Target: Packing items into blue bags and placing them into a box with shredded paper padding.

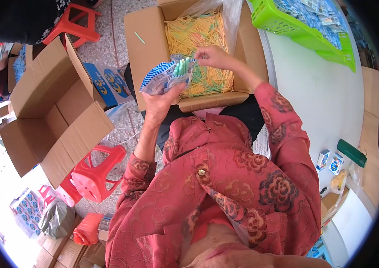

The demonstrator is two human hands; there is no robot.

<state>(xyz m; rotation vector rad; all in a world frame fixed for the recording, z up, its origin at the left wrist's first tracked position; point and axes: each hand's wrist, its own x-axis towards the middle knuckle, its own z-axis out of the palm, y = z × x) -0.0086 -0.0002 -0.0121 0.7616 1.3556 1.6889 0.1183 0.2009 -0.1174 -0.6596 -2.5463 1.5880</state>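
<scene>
Left hand [160, 100] grips a fanned stack of glossy flat packets [162, 78]; right hand [214, 56] fingers pinch thin green sticks [182, 67] above the cardboard box [147, 35] of yellow sticks.

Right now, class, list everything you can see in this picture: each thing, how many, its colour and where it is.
cardboard box of sticks: one, brown, yellow and green sticks inside, ahead of the person
fan of packets: several, blue and white, in left hand
green sticks: a few, at the packets' top, pinched by right hand
empty carton: one, brown, open, on floor at left
plastic stools: two clear, red, floor at left
basket: one, lime green, blue packets inside, on white table
bottle: one, dark green, lying on table at right
left hand: grip on packets
right hand: fingertips on sticks
</scene>
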